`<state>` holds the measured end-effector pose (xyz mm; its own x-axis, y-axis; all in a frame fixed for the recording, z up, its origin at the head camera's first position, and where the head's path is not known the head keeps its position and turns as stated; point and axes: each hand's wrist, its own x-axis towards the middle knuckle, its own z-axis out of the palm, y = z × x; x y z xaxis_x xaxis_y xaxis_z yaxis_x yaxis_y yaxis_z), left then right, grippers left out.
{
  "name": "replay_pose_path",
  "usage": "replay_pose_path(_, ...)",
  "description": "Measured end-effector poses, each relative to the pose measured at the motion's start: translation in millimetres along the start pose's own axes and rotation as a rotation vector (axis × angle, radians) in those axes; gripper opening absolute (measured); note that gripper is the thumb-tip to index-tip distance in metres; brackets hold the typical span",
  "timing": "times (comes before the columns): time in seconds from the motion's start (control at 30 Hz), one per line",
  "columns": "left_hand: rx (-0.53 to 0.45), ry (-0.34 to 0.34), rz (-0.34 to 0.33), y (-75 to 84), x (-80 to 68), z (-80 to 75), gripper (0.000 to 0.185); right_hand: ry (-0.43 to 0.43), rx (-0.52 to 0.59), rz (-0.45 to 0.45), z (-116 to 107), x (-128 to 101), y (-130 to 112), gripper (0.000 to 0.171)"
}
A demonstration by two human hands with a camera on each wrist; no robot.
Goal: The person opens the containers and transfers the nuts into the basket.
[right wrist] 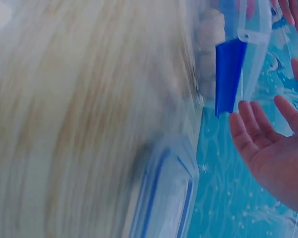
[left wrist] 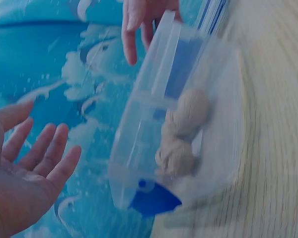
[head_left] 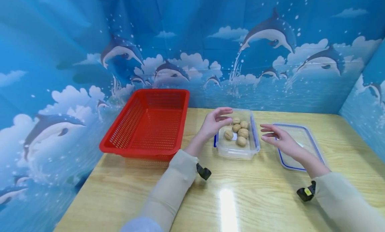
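Both hands open, one on each side of the clear container (head_left: 237,148) of walnuts (head_left: 239,131), mid-table.

Left hand (head_left: 214,122) hovers at the container's left edge, fingers loosely spread over its far-left corner, gripping nothing (contact with the rim cannot be judged). Right hand (head_left: 278,138) is just right of the container, fingers straight, above the near-left part of the blue-rimmed lid (head_left: 303,148) lying flat on the wooden table (head_left: 240,198). Red perforated basket (head_left: 147,123) sits to the left, apart from the container.
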<state>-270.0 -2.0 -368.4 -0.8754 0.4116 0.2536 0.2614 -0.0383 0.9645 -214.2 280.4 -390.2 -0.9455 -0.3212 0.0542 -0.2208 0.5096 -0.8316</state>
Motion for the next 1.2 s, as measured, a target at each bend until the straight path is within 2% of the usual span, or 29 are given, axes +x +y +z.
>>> replay_pose_path(0.2,0.072,-0.052,-0.026,-6.0,2.1,-10.4,0.042,-0.055,0.038,0.004,10,8,0,0.063)
replay_pose_path(0.47,0.178,-0.171,-0.048,-11.5,10.6,-9.9,0.046,-0.087,0.048,0.036,12,15,4,0.067)
replay_pose_path(0.7,0.348,-0.222,-0.074,-16.6,15.0,-8.4,0.053,-0.107,0.044,0.047,12,17,8,0.069)
replay_pose_path(0.93,0.540,-0.282,-0.137,-21.1,18.1,-6.2,0.059,-0.099,0.044,0.048,10,17,8,0.070)
replay_pose_path(1.2,0.715,-0.374,-0.151,-21.9,23.9,-5.1,0.056,-0.094,0.052,0.058,13,18,10,0.071)
